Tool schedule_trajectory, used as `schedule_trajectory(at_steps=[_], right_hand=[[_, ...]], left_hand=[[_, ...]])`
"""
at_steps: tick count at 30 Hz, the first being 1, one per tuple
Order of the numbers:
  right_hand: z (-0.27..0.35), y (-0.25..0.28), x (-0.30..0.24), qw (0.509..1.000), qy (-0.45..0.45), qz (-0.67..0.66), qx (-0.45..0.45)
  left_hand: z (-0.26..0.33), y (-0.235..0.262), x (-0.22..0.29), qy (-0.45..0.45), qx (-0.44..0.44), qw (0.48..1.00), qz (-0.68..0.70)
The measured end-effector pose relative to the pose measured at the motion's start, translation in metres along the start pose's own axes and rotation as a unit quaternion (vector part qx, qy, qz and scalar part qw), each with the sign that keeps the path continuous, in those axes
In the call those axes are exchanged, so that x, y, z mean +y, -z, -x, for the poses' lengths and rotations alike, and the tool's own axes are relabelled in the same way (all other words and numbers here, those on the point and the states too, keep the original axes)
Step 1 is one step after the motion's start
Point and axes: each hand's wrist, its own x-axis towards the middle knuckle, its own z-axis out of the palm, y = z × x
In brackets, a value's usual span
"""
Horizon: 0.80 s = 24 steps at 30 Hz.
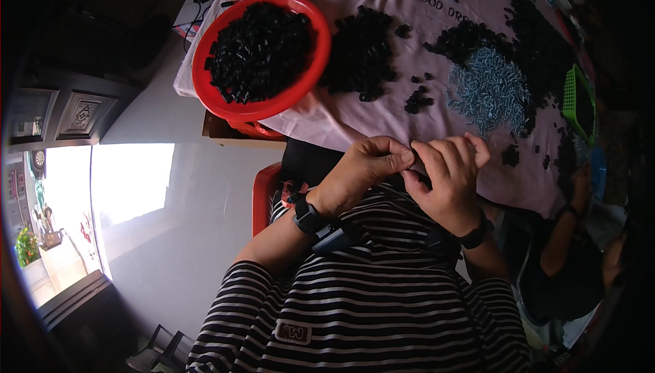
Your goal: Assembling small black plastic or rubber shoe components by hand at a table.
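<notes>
Striped knit fabric of a black-and-white shirt [382, 298] fills the space below the fingers. Just beyond it, the left hand [368, 168] brings thumb and forefinger narrowly together; the right hand [450, 175] meets them, thumb and forefinger slightly parted, its other fingers loosely curled. Whether a small part sits between the fingertips I cannot tell, since the fingers themselves cover that spot.

Past the fingertips, a small cluster of stubby, dull black pieces [417, 100] lies on wrinkled pale pink cloth [324, 117]. Beyond the right fingers rises a loose pile of thin, bluish metallic screws [490, 90], bordered by a dark heap [539, 39]. Beyond and left of the left fingers stands a round, smooth red plastic basin [323, 46], heaped with black pieces; well right of the right fingers tilts a green lattice basket [570, 97].
</notes>
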Motion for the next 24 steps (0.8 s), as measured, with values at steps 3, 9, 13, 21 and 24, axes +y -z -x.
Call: schedule_trajectory(at_steps=[3,9,13,21,24], right_hand=[[-0.002,0.001,-0.005,1.000,0.008,0.004,-0.012],[0.003,-0.001,-0.003,1.000,-0.006,0.015,-0.015],[0.004,-0.001,-0.002,1.000,0.007,0.023,-0.010],[0.007,-0.005,-0.003,0.999,0.040,0.017,0.016],[0.010,-0.005,-0.003,0.998,0.058,-0.002,0.017]], left_hand=[[-0.001,0.000,-0.005,-0.015,0.016,1.000,-0.004],[-0.002,0.002,-0.005,-0.023,-0.009,0.999,0.036],[0.001,-0.001,-0.004,0.001,0.001,1.000,-0.010],[0.002,-0.001,-0.005,0.042,-0.029,0.998,-0.026],[0.001,0.000,-0.008,0.039,-0.035,0.999,-0.009]])
